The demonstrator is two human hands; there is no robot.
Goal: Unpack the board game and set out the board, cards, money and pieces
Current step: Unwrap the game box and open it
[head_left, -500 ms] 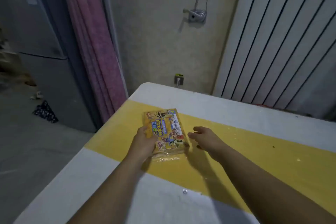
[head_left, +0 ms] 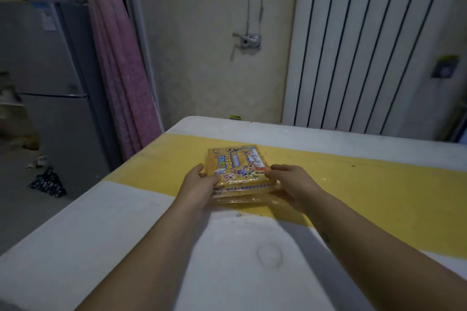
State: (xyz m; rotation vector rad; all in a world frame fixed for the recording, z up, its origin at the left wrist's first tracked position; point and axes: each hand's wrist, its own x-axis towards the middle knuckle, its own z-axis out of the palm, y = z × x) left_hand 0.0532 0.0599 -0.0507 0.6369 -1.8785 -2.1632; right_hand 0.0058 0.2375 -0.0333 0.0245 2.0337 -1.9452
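The game box, yellow with colourful printing and sealed in shiny clear wrap, sits on the yellow strip that crosses the white table, toward the table's far left corner. Both hands have hold of its near end. The left hand grips the near-left corner, with the thumb lying on the printed top and the fingers curled round the side edge. The right hand grips the near-right corner in the same way, its fingers wrapped over the edge of the wrap. Whether the near end is lifted off the table or resting flat cannot be told; the far end lies low on the strip.

Beyond the table, a white ribbed radiator stands at the right against the far wall, and a metal valve with 2 thin lines rising from it is fixed to the wall at the middle. At the left hangs a pink curtain, beside a grey fridge. A dark patterned cloth lies on the floor near the fridge.
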